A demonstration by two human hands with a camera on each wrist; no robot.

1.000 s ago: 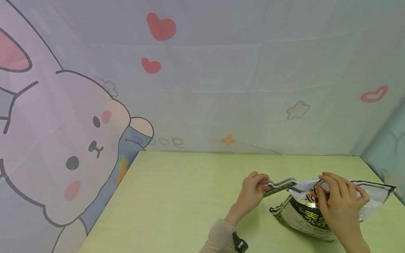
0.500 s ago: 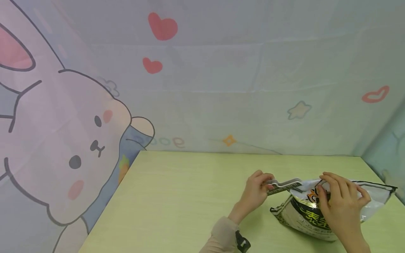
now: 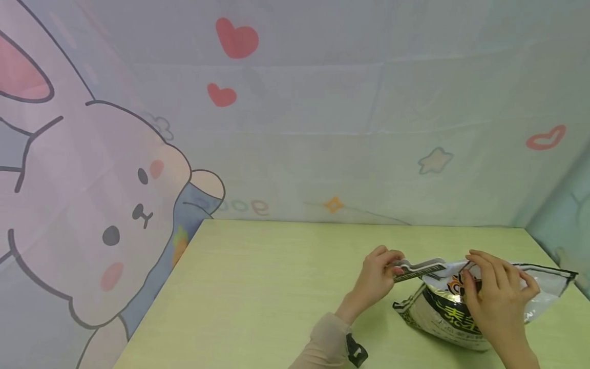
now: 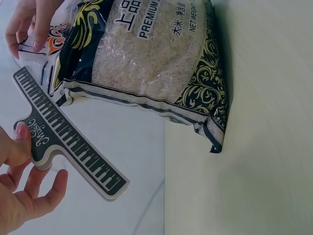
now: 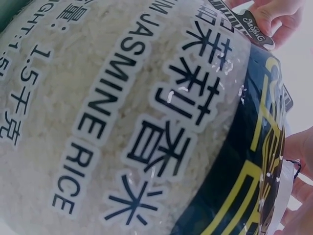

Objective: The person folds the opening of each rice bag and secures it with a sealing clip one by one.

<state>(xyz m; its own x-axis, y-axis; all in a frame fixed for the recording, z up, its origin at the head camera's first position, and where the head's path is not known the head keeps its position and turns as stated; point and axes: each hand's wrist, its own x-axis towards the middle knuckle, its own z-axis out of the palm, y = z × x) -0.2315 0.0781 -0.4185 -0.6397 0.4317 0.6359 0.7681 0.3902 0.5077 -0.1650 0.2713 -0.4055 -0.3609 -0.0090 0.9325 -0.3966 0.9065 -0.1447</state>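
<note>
A jasmine rice bag (image 3: 449, 315), clear with black and gold bands, leans on the table at the right. My right hand (image 3: 500, 297) pinches its white upper part (image 3: 546, 292) between thumb and fingers. To the left, my left hand (image 3: 375, 274) holds a long clip (image 3: 421, 269) by its raised handle. In the left wrist view the clip (image 4: 71, 134) shows piano keys and the word Music, with the thumb pressed on the handle. One end of the clip overlaps the bag's top left edge; whether its jaws grip the plastic I cannot tell.
A pale green table (image 3: 267, 292) spreads out to the left of the hands. Behind it hangs a cloth backdrop (image 3: 313, 128) printed with a rabbit, hearts and stars. A dark strap (image 3: 356, 351) sits at the left sleeve.
My left hand has moved a little to the right with the clip, bringing the clip's end further over the bag's top edge. My right hand and the bag stay nearly still.
</note>
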